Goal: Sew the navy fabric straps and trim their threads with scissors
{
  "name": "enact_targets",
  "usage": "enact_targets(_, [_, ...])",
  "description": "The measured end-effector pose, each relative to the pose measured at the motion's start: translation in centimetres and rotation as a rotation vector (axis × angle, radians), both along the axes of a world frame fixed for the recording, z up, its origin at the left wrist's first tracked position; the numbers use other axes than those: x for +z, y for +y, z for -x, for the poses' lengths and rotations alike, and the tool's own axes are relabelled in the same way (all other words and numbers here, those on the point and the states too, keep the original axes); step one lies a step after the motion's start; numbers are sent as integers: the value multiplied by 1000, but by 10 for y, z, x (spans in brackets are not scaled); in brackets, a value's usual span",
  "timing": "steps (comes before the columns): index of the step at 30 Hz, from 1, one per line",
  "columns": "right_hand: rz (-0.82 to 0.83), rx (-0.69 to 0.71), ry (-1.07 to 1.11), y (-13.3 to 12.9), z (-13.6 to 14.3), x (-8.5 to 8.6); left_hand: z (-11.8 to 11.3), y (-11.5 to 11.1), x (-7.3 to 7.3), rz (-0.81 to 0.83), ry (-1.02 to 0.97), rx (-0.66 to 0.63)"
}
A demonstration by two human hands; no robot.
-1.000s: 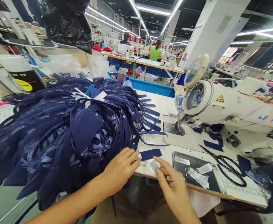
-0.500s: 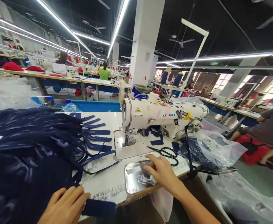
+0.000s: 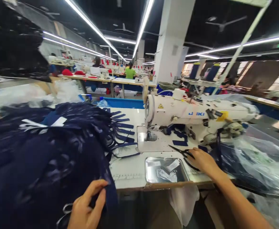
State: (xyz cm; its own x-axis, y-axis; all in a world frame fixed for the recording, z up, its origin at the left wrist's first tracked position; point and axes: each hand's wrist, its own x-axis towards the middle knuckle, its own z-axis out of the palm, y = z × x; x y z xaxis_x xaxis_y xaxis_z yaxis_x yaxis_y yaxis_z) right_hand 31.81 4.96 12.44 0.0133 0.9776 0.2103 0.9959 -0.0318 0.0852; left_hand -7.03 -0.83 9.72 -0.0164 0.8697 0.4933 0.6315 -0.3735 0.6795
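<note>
My right hand (image 3: pixel 202 161) is closed around the handles of the black scissors (image 3: pixel 181 150), whose blades point left on the machine table. At the front edge, my left hand (image 3: pixel 88 202) has thumb and forefinger close together at the border of a navy fabric strip (image 3: pixel 111 192); the strip hangs beside the fingertips. A large heap of navy fabric pieces (image 3: pixel 58 159) with strap-like ends covers the left of the table. Between the hands lies a shiny metal tray (image 3: pixel 151 173) holding white labels (image 3: pixel 169 173).
A white sewing machine (image 3: pixel 177 109) stands behind the tray, with navy scraps (image 3: pixel 180 142) under its arm. Clear plastic bags (image 3: pixel 261 159) lie at right. White labels (image 3: pixel 44 124) rest on the heap. A blue bin (image 3: pixel 127 102) stands beyond the table; people sit farther back.
The view has swung left. My right hand has moved from the tray to the scissors and taken hold of the handles. My left hand has turned, thumb and forefinger now at the strip's edge.
</note>
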Motion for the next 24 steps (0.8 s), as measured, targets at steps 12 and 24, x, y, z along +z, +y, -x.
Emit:
enact_targets(12, [-211,599,827,-64,150,11,-45,-22,16,345,-853,33])
enact_targets(24, [-162,463,1203,-52,246,-10,-55,-24,25,317,-1058,43])
